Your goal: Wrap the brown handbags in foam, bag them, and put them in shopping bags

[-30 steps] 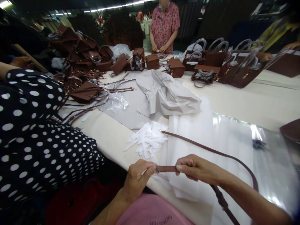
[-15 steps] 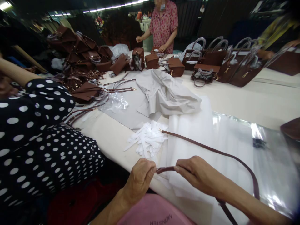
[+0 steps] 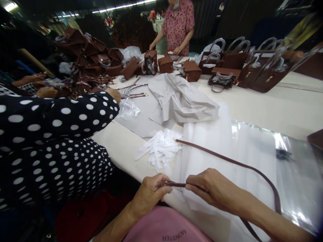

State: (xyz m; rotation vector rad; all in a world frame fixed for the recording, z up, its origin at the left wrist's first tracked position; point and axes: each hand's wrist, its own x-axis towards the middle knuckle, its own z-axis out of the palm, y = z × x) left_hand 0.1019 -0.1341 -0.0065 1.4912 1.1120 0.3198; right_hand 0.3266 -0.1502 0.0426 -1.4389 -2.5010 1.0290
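Note:
A long thin brown leather strap [image 3: 227,160] loops across white tissue sheets [image 3: 214,151] at the near table edge. My left hand [image 3: 150,195] pinches one end of the strap between thumb and fingers. My right hand [image 3: 210,190] grips the same strap just to the right, with only a short piece showing between the two hands. The strap's far end lies beside a pile of small white paper strips [image 3: 161,149].
A person in a black polka-dot top [image 3: 50,134] leans in at the left, one hand [image 3: 113,94] reaching over clear plastic. Grey wrapping paper [image 3: 181,101] lies mid-table. Brown handbags [image 3: 252,70] line the far side, where a person in a pink floral shirt [image 3: 179,28] stands.
My hands have drawn closer together on the strap, leaving a shorter piece between them. The polka-dot sleeve has reached forward over the table, covering the bag and straps at the left.

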